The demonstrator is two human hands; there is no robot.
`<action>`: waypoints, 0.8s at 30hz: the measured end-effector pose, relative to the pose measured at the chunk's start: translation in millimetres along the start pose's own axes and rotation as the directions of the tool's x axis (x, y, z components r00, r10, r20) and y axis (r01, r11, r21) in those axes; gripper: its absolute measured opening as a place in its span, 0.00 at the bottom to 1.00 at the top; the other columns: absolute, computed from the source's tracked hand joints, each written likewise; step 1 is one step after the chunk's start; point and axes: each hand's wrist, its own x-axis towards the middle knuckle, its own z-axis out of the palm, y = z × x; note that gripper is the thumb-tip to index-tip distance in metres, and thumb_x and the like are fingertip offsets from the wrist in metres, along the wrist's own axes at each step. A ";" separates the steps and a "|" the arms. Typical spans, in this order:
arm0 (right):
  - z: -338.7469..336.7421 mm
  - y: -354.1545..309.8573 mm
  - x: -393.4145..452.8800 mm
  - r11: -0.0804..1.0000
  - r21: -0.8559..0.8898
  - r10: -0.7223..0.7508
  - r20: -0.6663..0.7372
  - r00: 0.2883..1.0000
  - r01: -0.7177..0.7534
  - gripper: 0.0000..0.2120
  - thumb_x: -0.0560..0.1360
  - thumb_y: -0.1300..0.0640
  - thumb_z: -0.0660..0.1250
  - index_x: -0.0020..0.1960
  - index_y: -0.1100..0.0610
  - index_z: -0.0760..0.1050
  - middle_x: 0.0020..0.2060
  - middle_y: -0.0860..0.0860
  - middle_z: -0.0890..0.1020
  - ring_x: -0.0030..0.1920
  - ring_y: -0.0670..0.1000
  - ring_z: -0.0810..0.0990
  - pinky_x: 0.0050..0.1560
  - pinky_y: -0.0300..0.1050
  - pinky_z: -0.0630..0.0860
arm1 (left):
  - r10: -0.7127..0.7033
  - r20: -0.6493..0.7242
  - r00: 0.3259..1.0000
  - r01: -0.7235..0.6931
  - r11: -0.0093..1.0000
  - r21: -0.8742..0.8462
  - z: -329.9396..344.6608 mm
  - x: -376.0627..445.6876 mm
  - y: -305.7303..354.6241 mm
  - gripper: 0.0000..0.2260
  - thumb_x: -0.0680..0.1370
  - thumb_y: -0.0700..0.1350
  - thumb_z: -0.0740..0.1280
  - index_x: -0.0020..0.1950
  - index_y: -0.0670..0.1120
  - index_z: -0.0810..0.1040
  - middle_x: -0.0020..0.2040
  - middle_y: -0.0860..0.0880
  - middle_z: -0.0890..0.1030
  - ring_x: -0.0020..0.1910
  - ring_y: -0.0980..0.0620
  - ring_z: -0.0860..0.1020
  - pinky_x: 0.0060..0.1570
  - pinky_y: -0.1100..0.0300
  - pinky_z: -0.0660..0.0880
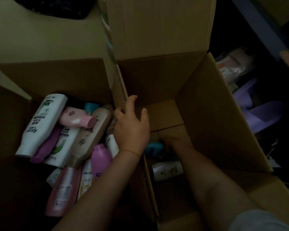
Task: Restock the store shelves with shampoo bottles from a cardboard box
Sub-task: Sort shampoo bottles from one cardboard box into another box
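My left hand, fingers spread, steadies the brown cardboard box wall; right hand deep inside, grip hidden, likely reaching for bottles.

Matt corrugated cardboard box; glossy smooth plastic shampoo bottles, matt lilac plastic stool

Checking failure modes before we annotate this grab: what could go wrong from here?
1. The right hand reaches deep into the dark right box; its fingers are hidden, so a blind grab may slip.
2. The left hand leans on the cardboard divider wall, which may buckle.
3. Bottles in the left box lie jumbled, so they may shift.
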 end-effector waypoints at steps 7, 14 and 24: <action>-31.6 -2.0 -31.8 0.725 0.673 -0.152 -0.047 0.987 0.144 0.28 0.69 0.50 0.77 0.64 0.56 0.71 0.55 0.54 0.82 0.50 0.54 0.83 0.49 0.50 0.80 | -0.020 0.012 1.000 0.019 0.998 0.061 -2.3 -2.0 7.1 0.20 0.83 0.56 0.58 0.74 0.62 0.61 0.70 0.43 0.66 0.58 0.42 0.76 0.46 0.55 0.67; -70.1 -51.4 -137.6 0.195 0.894 -0.292 -0.339 0.894 0.403 0.20 0.77 0.47 0.66 0.64 0.56 0.73 0.44 0.54 0.83 0.41 0.52 0.82 0.40 0.45 0.79 | -0.009 0.114 0.993 0.016 0.998 -0.059 -17.3 0.5 -4.0 0.24 0.79 0.66 0.58 0.75 0.67 0.59 0.73 0.44 0.65 0.65 0.41 0.73 0.59 0.46 0.73; -59.1 -128.9 -217.9 0.207 0.748 -0.591 -0.418 0.690 0.631 0.20 0.81 0.52 0.61 0.68 0.62 0.72 0.57 0.61 0.81 0.50 0.57 0.82 0.45 0.48 0.81 | -0.193 0.351 0.916 0.395 0.590 -0.704 -108.3 30.2 -30.6 0.21 0.73 0.59 0.73 0.57 0.45 0.79 0.44 0.44 0.85 0.41 0.46 0.83 0.46 0.51 0.80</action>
